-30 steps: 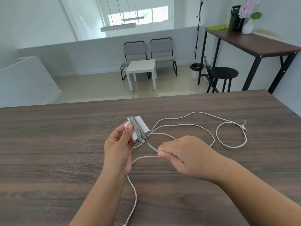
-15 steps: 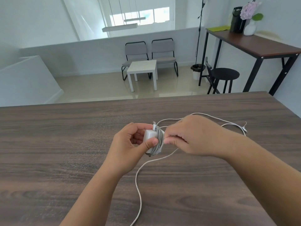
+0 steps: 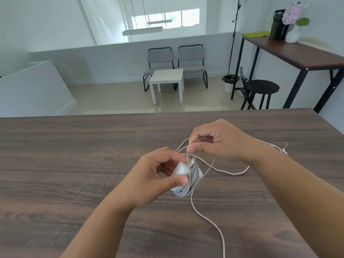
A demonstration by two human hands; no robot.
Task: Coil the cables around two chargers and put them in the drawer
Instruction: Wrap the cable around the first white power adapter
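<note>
The left hand (image 3: 154, 175) grips the white charger (image 3: 181, 170) just above the table (image 3: 74, 155), thumb pressed on its face, several turns of cable (image 3: 193, 175) around it. The right hand (image 3: 219, 140) pinches the cable just above the charger; loose cable trails across the table.

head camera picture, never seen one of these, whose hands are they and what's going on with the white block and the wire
There is no machine here: a person wears a wide-angle camera on the head, looking forward and down, so the two arms entering from below are their own. The left hand holds a white charger above a dark wooden table, with several turns of grey cable wound round it. The right hand pinches the loose cable just above the charger. The rest of the cable trails over the table, one strand running to the bottom edge of the picture, and its end lies at the right. No drawer or second charger shows.
</note>
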